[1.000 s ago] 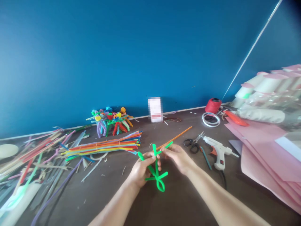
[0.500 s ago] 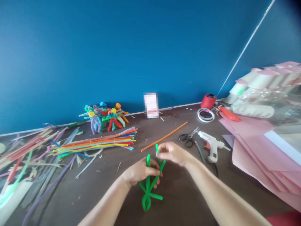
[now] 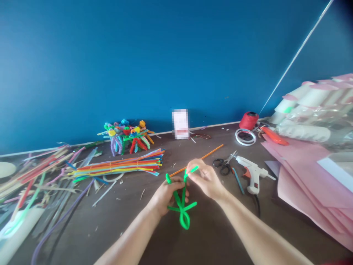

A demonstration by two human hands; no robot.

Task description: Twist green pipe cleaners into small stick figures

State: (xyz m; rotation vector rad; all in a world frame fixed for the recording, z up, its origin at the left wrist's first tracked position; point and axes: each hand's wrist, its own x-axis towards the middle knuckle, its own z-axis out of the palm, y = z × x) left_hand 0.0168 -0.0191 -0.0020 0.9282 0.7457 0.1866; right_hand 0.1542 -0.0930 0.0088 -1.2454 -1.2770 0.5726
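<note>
A green pipe-cleaner figure (image 3: 182,208) with a loop at its lower end and several arms hangs between my hands, above the dark table. My left hand (image 3: 168,192) grips its middle, fingers wrapped round the strands. At the upper right, my right hand (image 3: 202,178) pinches the end of one strand, which is bent over and points right. Just behind my hands lies an orange pipe cleaner (image 3: 212,151), partly covered by my right hand.
A bundle of coloured pipe cleaners (image 3: 118,166) lies left, with small pipe-cleaner figures (image 3: 127,136) behind. Strips and scraps fill the far left. Scissors (image 3: 225,163), a glue gun (image 3: 252,173), red thread (image 3: 249,120) and pink sheets (image 3: 300,184) are at right.
The green figure has tilted, its loop swinging up and to the right. The strand end in my right hand, upright before, is now bent to the right. The view has shifted slightly.
</note>
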